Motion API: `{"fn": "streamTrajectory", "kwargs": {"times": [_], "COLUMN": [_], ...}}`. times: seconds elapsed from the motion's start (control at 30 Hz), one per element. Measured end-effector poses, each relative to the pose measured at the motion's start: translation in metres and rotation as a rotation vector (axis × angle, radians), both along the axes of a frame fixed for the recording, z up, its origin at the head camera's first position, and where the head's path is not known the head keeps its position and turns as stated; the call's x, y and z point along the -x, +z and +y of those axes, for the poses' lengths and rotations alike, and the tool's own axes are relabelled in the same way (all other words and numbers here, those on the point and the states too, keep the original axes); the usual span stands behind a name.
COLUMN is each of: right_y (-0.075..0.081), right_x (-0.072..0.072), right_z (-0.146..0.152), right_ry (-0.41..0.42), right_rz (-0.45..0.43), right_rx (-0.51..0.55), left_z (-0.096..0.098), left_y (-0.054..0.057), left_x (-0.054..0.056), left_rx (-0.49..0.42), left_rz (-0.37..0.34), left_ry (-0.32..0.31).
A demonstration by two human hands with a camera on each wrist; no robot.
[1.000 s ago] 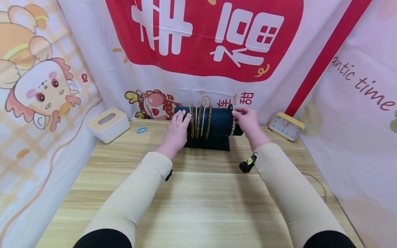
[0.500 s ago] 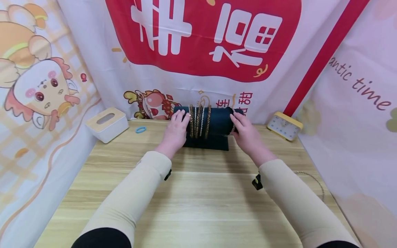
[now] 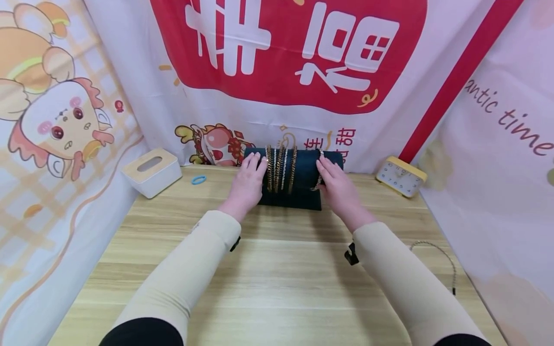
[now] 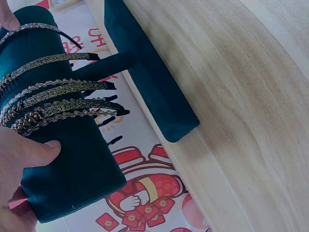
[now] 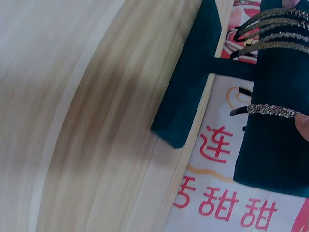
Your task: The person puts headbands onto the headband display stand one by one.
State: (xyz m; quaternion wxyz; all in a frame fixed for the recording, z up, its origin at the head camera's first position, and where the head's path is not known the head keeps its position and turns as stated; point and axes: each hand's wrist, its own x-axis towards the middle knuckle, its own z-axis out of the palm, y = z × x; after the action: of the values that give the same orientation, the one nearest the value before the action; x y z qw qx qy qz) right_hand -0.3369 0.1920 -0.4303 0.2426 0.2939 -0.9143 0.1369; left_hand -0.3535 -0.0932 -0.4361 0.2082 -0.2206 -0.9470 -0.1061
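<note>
A dark green velvet headband stand (image 3: 305,168) stands at the back of the table, its roll raised above a flat base (image 4: 154,82). Several glittery headbands (image 4: 72,89) sit close together around the roll's left half. My left hand (image 3: 247,185) grips the roll's left end, thumb on the near side and fingers over the top. Towards the right end, my right hand (image 3: 339,190) holds a sparkly headband (image 5: 273,111) hung around the roll. Its fingers lie over the top, and the thumb presses on the band lower down. Part of this band is hidden behind the hand.
Another thin headband (image 3: 446,257) lies on the table at the right, beyond my right sleeve. A yellow clock (image 3: 401,176) stands at the back right. On the left are a white tissue box (image 3: 152,180) and a blue ring (image 3: 198,179). Printed cloth walls surround the table.
My right hand has slid the sparkly headband leftward along the roll, away from its right end, and its grip has turned from the end to the front. The left hand has stayed put.
</note>
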Motion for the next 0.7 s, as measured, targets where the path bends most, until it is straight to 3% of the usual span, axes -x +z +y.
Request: {"fn": "streamTrajectory", "kwargs": {"times": [0.27, 0.7], "right_y": [0.005, 0.002], "right_x": [-0.002, 0.0], "right_z": [-0.021, -0.04], "right_ry": [-0.037, -0.034], "right_rz": [-0.071, -0.061], "right_rx": [-0.097, -0.068], "left_z": [0.002, 0.0], "left_y": [0.0, -0.001], "left_x": [0.0, 0.0], "left_rx": [0.007, 0.022], "left_rz": [-0.006, 0.019], "left_ry": [0.007, -0.001]}}
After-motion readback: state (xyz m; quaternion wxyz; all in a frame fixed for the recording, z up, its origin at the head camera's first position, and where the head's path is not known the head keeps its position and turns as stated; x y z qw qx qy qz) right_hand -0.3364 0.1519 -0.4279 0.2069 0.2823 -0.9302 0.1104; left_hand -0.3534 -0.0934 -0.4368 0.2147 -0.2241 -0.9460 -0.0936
